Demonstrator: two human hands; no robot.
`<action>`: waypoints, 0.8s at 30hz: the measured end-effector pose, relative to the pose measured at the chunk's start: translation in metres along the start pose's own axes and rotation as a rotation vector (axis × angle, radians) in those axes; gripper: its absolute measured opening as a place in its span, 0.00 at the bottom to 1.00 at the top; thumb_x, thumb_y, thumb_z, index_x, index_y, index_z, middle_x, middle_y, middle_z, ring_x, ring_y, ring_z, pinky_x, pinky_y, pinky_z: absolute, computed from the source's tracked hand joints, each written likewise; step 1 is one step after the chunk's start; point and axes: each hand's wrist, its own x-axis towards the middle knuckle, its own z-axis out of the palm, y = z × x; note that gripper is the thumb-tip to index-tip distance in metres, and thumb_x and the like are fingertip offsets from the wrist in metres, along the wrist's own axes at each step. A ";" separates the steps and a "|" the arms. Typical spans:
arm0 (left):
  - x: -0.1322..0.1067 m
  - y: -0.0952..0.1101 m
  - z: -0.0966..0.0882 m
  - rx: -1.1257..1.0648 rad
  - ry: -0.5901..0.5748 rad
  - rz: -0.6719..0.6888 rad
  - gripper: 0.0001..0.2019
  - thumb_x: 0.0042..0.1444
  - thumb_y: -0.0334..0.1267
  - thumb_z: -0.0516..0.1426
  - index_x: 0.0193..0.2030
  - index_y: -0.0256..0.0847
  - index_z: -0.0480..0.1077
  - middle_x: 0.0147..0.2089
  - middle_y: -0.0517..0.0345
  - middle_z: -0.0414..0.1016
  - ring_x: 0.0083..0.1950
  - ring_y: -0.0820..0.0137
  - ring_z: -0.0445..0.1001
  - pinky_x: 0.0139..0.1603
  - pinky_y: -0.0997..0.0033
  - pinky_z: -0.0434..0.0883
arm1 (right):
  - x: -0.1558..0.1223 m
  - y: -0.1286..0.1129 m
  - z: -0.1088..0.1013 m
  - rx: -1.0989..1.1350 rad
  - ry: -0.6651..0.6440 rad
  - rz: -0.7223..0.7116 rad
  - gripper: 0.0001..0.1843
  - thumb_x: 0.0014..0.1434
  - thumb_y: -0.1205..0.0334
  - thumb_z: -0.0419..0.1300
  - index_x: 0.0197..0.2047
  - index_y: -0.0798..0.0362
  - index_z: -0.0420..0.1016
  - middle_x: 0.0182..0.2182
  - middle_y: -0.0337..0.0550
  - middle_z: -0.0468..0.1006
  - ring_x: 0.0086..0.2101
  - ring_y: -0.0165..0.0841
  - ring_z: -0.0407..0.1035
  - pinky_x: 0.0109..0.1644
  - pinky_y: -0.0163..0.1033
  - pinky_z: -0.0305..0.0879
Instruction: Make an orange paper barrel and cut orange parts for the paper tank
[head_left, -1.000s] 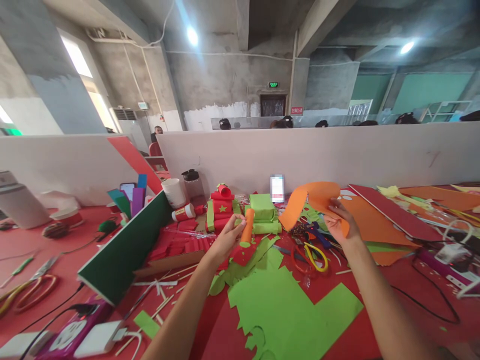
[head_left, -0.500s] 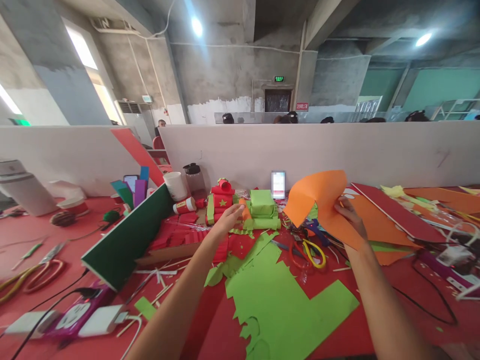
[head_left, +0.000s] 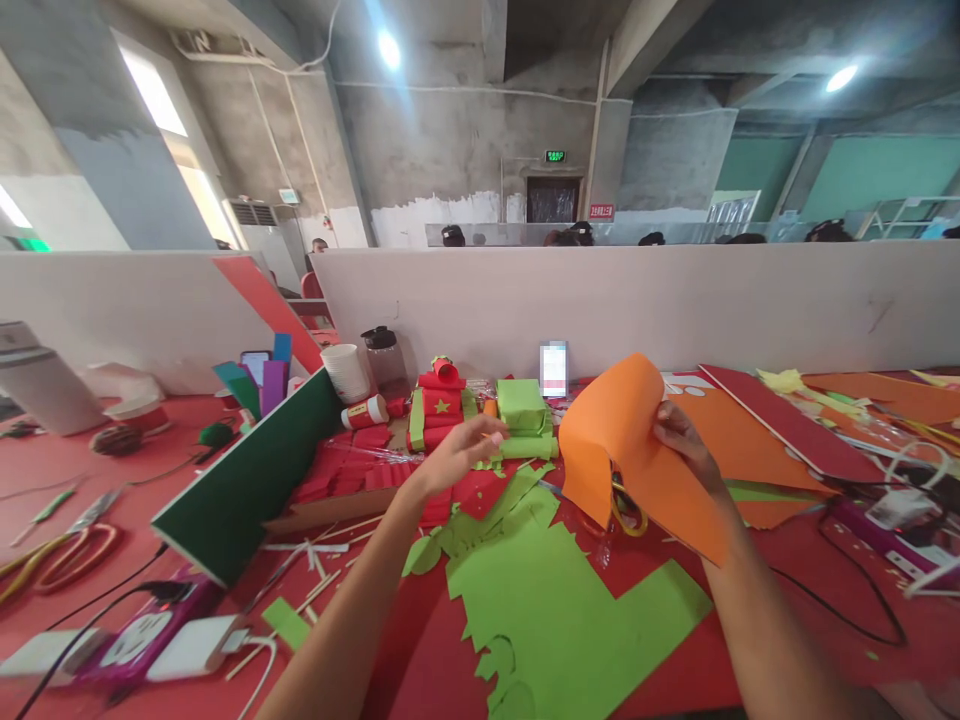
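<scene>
My right hand (head_left: 684, 438) grips a curled sheet of orange paper (head_left: 609, 430) by its right edge, raised over the red table. Partly behind the sheet are yellow-handled scissors (head_left: 628, 508). My left hand (head_left: 466, 448) hovers with its fingers stretched forward and nothing visible in them. Just beyond its fingertips stand a small orange paper piece (head_left: 490, 408), mostly hidden, and a green paper-covered block (head_left: 519, 404). To the left of these is a red paper model (head_left: 442, 405) with a yellow star and green strips. Jagged-edged green paper (head_left: 551, 600) lies below and between my arms.
A dark green board (head_left: 247, 480) leans at the left, near paper cups (head_left: 345, 372) and a lidded bottle (head_left: 384, 358). Purple power strips (head_left: 142, 635) with chargers and cables lie at both sides. A white partition (head_left: 637, 300) bounds the table's back.
My left hand has come away from the small orange piece, lower and slightly nearer me. The orange sheet has shifted left and down in my right hand, covering more of the scissors.
</scene>
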 end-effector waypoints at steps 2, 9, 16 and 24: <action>-0.012 0.008 0.012 -0.079 -0.151 0.058 0.24 0.55 0.53 0.59 0.55 0.44 0.70 0.57 0.47 0.72 0.55 0.57 0.71 0.52 0.60 0.71 | -0.005 0.001 0.005 -0.046 -0.031 0.023 0.11 0.50 0.55 0.69 0.32 0.43 0.69 0.33 0.34 0.77 0.30 0.37 0.72 0.33 0.40 0.67; -0.024 0.000 0.031 -0.313 -0.407 -0.081 0.26 0.44 0.55 0.66 0.43 0.38 0.75 0.42 0.47 0.78 0.45 0.56 0.76 0.45 0.61 0.72 | 0.011 0.011 0.014 -0.169 -0.075 0.176 0.11 0.48 0.58 0.71 0.36 0.44 0.78 0.36 0.37 0.80 0.33 0.36 0.74 0.34 0.37 0.69; -0.015 -0.014 0.009 -0.523 0.021 -0.117 0.20 0.47 0.49 0.67 0.40 0.41 0.67 0.36 0.60 0.74 0.31 0.74 0.74 0.29 0.78 0.69 | 0.018 0.007 -0.010 -0.146 -0.042 0.193 0.16 0.47 0.59 0.71 0.42 0.44 0.78 0.40 0.39 0.81 0.34 0.38 0.76 0.34 0.38 0.70; -0.014 -0.018 -0.003 -0.365 0.035 -0.171 0.17 0.50 0.51 0.64 0.37 0.38 0.74 0.39 0.55 0.77 0.37 0.68 0.75 0.34 0.74 0.69 | 0.010 0.004 -0.019 0.007 -0.312 0.244 0.51 0.39 0.25 0.64 0.63 0.39 0.63 0.39 0.50 0.82 0.28 0.40 0.76 0.30 0.41 0.70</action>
